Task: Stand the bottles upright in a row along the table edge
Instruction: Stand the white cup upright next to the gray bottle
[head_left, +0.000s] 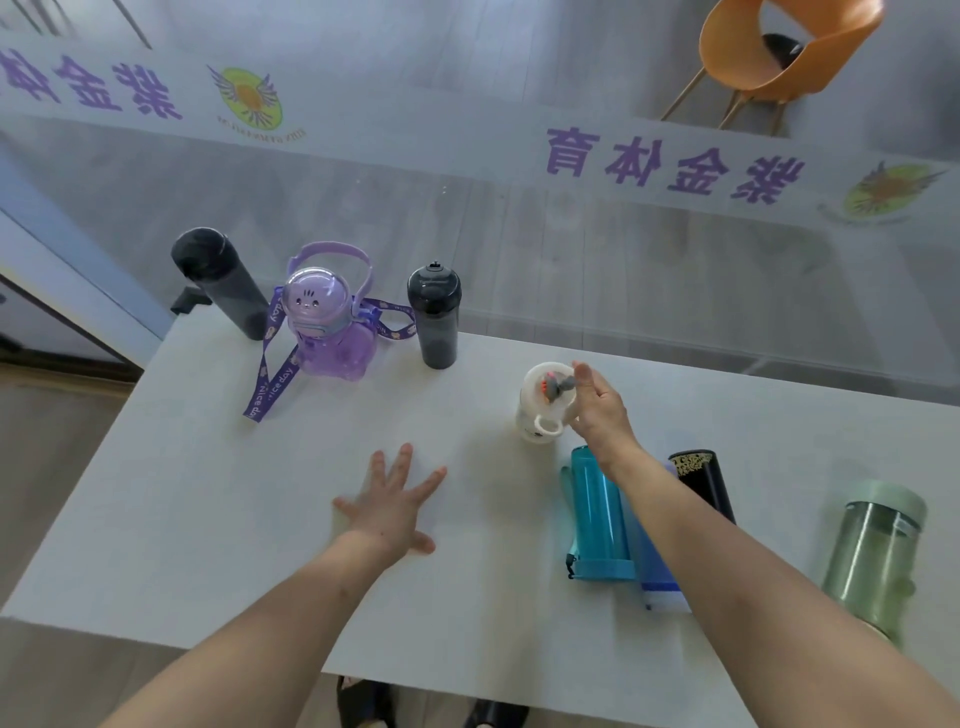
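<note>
White tabletop (208, 519) fills the near view. The left hand (395, 506) lies flat on it near the front, fingers spread wide and holding nothing.

To the right at about the same depth is the work still to do. A teal bottle (597, 514) lies on its side with its cap toward the near edge, and a blue bottle (657, 577) lies just beside it, partly hidden under the right forearm. A black bottle with a gold band (701, 480) is next to those, and a pale green bottle (872, 556) is further right; both seem to be lying down, though the wide lens makes that hard to settle.

A little farther in, the right hand (600, 410) holds a white bottle (540, 400) by its right side, thumb up at the lid and fingers wrapped behind. The bottle looks roughly upright, but I cannot tell whether its base is on the table.

Along the far edge three bottles already stand: a dark grey bottle (434, 322), a purple bottle (327, 332) left of it and a tall black bottle (223, 286) at the far left corner. By my reckoning three are placed, one is in hand and four remain.

The free stretch of far edge lies right of the dark grey bottle, and nothing blocks it. The purple bottle's strap (272, 379) trails toward the near side, away from that stretch. Behind the edge runs a glass partition (519, 234), with an orange chair (779, 57) beyond it.
</note>
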